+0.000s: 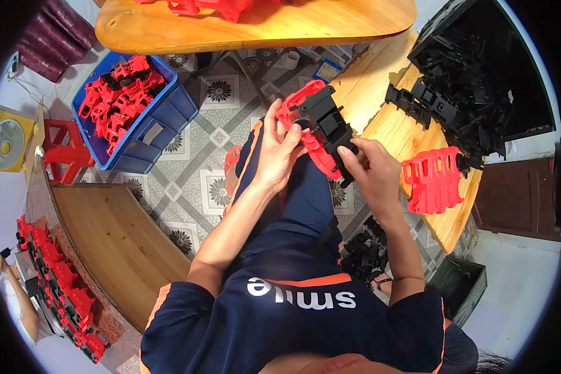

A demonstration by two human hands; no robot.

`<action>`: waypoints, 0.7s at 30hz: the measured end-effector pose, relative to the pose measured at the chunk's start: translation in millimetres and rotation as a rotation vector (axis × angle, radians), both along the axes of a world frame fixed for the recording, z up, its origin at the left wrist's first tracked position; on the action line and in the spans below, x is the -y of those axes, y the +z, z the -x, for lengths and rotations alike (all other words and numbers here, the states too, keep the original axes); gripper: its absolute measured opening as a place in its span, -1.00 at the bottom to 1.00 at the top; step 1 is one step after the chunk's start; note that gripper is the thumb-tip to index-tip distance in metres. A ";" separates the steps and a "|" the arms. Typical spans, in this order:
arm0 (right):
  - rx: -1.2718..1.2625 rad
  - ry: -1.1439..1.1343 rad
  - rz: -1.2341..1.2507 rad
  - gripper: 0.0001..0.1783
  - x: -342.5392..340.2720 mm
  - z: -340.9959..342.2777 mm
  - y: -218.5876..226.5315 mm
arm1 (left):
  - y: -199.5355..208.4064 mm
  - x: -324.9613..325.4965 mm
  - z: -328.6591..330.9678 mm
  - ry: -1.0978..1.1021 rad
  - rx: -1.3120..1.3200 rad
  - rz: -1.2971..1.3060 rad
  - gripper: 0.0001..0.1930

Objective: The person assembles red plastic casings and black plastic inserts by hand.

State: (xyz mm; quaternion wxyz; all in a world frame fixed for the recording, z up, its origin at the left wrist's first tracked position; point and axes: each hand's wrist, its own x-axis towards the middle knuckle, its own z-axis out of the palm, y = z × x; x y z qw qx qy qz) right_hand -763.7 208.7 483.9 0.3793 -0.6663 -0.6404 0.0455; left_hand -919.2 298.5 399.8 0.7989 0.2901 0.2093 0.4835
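Head: 2 grips (277, 153) (378, 169) hold 1 red shell (320, 157), 1 black frame (334, 128).

Left hand (279, 154): some fingertips out of sight behind red part (300, 98). Right hand (377, 176): curled fingers' ends tucked behind black part (330, 118). Red pieces (212, 7) on wooden tabletop (262, 38) cut by upper edge of view. Other person's arm (23, 305), far left: most of body cut off; small dark thing (5, 253) there too tiny to name. Black pieces (364, 252) on floor: dark, shapes merging. Blue bin (140, 148): bottom hidden under heap (119, 103).
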 end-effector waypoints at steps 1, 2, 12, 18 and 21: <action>0.009 0.000 -0.013 -0.71 -0.2 1.6 -0.7 | 0.6 -0.3 0.7 0.003 0.001 -0.001 -0.23; 0.018 0.000 -0.026 -0.71 -0.6 2.6 -0.9 | 1.3 -0.4 1.5 0.009 -0.005 -0.008 -0.26; 0.057 -0.020 -0.026 -0.71 -4.7 7.5 -4.4 | 6.6 0.7 4.1 -0.032 -0.003 -0.095 -0.18; 0.297 0.081 -0.172 -0.67 -5.4 11.8 -8.0 | 13.2 6.2 -3.2 0.081 -0.117 -0.157 0.01; 0.065 -0.024 0.003 -0.62 -15.0 2.9 4.5 | 28.0 9.8 -1.1 -0.002 -0.098 -0.119 -0.04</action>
